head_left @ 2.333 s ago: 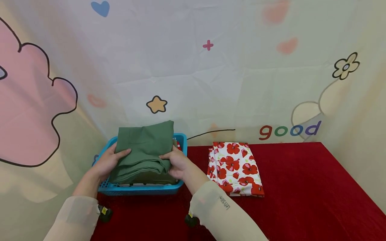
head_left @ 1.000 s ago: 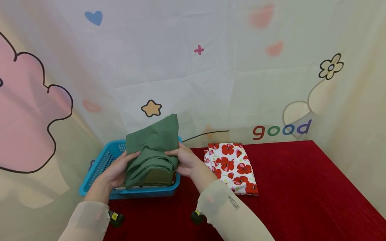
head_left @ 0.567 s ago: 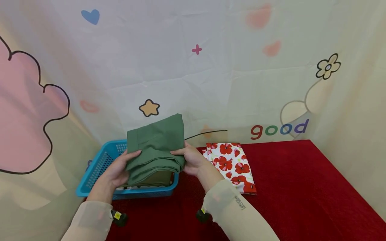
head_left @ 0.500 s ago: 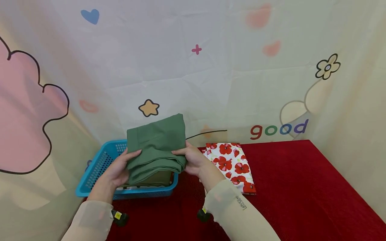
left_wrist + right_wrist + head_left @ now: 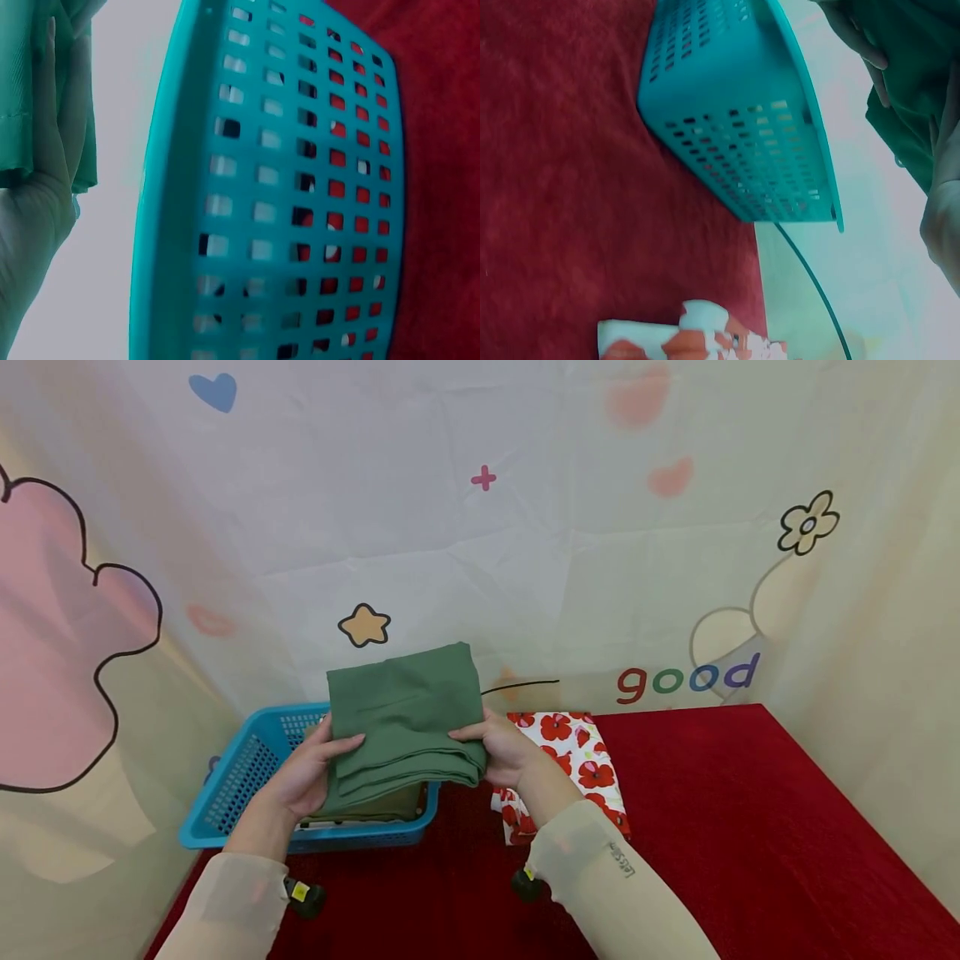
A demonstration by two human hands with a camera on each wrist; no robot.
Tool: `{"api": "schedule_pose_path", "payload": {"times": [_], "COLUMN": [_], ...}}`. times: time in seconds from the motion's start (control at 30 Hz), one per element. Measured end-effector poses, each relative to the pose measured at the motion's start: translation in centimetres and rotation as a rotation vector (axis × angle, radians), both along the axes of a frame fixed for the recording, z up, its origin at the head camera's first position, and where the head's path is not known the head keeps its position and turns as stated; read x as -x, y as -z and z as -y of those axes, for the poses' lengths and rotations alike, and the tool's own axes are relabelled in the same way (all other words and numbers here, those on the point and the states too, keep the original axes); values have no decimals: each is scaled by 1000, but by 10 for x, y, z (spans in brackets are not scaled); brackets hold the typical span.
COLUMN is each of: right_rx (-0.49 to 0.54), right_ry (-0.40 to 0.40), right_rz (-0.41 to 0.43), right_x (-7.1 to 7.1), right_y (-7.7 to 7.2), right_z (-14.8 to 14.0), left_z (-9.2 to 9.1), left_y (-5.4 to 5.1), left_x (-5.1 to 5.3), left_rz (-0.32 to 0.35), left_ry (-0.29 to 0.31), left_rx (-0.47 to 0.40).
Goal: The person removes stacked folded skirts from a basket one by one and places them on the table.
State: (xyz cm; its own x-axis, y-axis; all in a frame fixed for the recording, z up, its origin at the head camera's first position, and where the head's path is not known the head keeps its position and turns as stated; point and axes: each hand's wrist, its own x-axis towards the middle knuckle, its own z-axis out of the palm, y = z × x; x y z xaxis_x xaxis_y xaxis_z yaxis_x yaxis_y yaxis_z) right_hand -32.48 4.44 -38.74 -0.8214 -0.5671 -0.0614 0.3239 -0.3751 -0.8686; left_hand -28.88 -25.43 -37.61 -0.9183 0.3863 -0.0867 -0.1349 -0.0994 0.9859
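A folded green cloth (image 5: 405, 718) is held up above the right part of a blue plastic basket (image 5: 360, 838). My left hand (image 5: 303, 777) grips its left edge, thumb on top and fingers beneath. On the opposite edge, my right hand (image 5: 510, 752) holds it the same way. In the left wrist view, the fingers of the left hand (image 5: 37, 210) lie against the green fabric (image 5: 13, 105). Inside the basket, partly hidden by the green cloth, is an olive-brown folded cloth (image 5: 401, 803) with dotted fabric under it.
A folded white cloth with red poppies (image 5: 592, 772) lies right of the basket, partly behind my right forearm. Both stand on a red-covered table (image 5: 720, 827). A printed curtain (image 5: 525, 568) hangs directly behind the table.
Both hands have carried the green cloth rightward from over the basket's middle and levelled it out. More of the basket's left inside shows. The view has shifted slightly.
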Motion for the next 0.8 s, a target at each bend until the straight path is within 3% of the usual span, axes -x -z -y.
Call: {"api": "schedule_pose_path", "payload": {"times": [0.33, 0.8], "right_rx": [-133, -166], "right_ry": [5, 15], "right_rz": [-33, -87], "right_x": [3, 5], "right_y": [3, 2], "right_z": [-21, -54], "left_z": [-16, -47], "left_y": [4, 2], "left_x": [8, 16], "left_rz": [-72, -143], "left_ry": [-52, -98], "left_rx": [128, 121]}}
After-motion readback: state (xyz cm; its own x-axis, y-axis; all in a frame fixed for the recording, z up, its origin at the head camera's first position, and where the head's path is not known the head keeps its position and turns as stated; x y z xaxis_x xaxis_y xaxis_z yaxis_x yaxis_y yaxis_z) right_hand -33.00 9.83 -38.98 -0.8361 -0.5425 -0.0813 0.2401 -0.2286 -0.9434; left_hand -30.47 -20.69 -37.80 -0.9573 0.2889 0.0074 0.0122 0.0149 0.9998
